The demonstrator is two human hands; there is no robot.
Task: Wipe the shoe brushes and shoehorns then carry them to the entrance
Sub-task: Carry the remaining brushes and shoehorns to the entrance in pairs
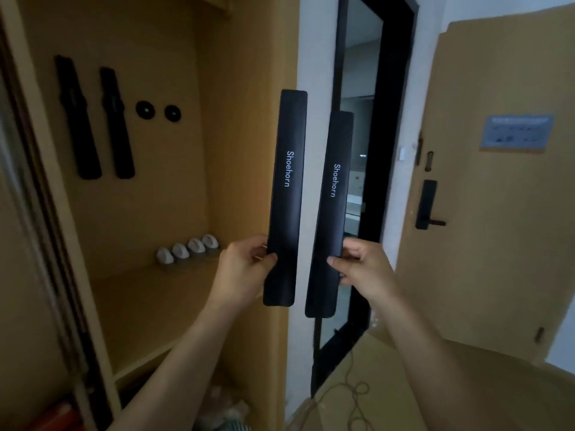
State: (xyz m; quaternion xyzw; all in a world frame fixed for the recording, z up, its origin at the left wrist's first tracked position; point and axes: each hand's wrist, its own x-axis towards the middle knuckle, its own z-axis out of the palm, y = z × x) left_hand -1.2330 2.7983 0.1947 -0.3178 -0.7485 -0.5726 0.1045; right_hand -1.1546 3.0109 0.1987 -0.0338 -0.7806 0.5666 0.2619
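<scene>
Both shoehorns are in hand and held upright in front of an open wooden cabinet (161,213). The left hand (245,269) has its grip clamped on the lower part of the left shoehorn (287,194), thumb across the face and fingers behind. The right hand (361,269) pinches the right shoehorn (331,209) in the same manner, thumb on the front near the lower end. The two shoehorns stand just beside each other, apart, each printed "Shoehorn" along its length.

On the cabinet's back panel two black shoe brushes (77,119) hang side by side. To their right sit two round black mounts (158,112), both bare. Four small white hooks (186,248) line the shelf below. A door with a black lever lock (427,206) stands to the right, which suggests this is the entrance.

Judgement: wiping appears finished, no cloth being visible, and the step in hand is the last of the delivery, hanging the shoehorns. The next move calls for raising each shoehorn to a round mount and seating its top end squarely. How they fasten cannot be told.
</scene>
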